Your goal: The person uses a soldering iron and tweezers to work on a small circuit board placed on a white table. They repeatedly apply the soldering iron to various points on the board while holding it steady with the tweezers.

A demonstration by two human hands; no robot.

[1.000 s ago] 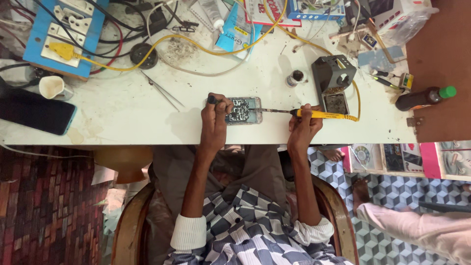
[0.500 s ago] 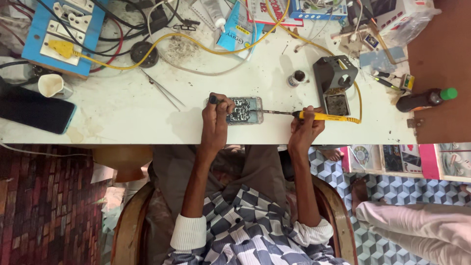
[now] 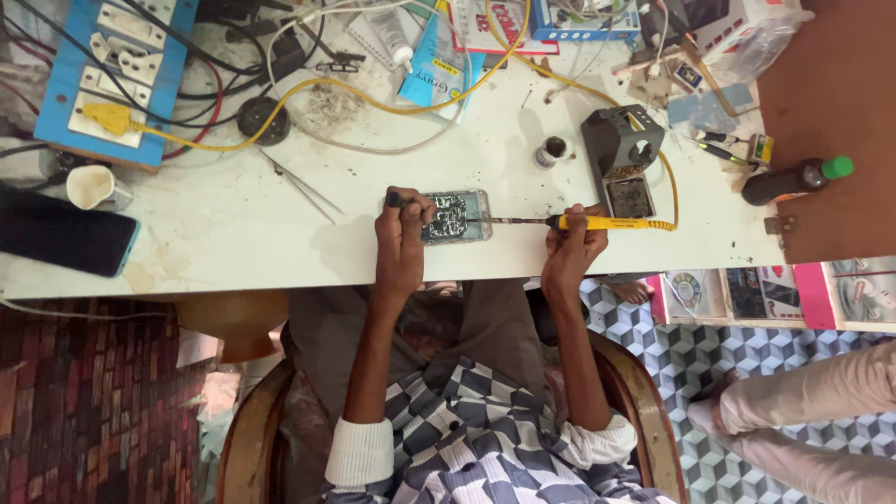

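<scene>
One head cam, looking down, seemingly inverted.

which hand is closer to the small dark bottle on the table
Right. The right hand grips the yellow soldering iron just below the small dark bottle; the left hand is farther left, by the opened phone.

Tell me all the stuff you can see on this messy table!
opened phone: 1, circuits showing, table middle
soldering iron: 1, yellow handle, tip at the phone
iron stand: 1, grey, behind the iron
small bottle: 1, dark cap, left of stand
tweezers: 1, silver, left of phone
switch board: 1, blue, far left
dark phone: 1, black, left edge
cup: 1, white, beside it
bottle: 1, dark with green cap, right
left hand: steadies the opened phone
right hand: holds the soldering iron
</scene>
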